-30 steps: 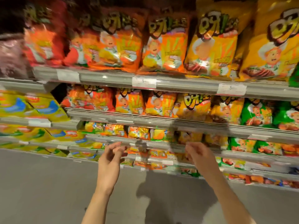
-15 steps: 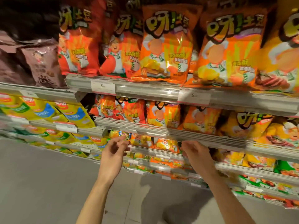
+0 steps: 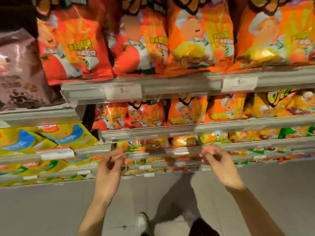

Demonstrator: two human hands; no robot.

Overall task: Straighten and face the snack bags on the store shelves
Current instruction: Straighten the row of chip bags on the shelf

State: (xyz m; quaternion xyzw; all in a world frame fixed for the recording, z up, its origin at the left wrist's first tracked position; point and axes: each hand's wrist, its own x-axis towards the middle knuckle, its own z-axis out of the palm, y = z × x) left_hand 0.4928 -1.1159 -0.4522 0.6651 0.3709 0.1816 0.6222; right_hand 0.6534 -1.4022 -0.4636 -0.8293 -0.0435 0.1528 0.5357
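Note:
Rows of orange and red snack bags fill the shelves in front of me. Large red bags (image 3: 73, 50) and orange bags (image 3: 196, 40) stand on the top shelf (image 3: 170, 85). Smaller orange bags (image 3: 185, 111) sit on the shelf below. My left hand (image 3: 109, 171) and my right hand (image 3: 219, 164) hang raised in front of the lower shelf edges, fingers loosely curled, holding nothing. Neither hand touches a bag. The view is blurred.
A brown bag (image 3: 18, 70) stands at top left. Yellow and blue bags (image 3: 51, 138) fill the left shelving unit. Green bags (image 3: 293, 132) lie at the right. Grey floor (image 3: 42, 210) spreads below, with my shoe (image 3: 144, 222) on it.
The view has moved closer to the shelves and shifted left, so the bags look bigger. Both hands stay raised at about the same place, fingers a little more curled.

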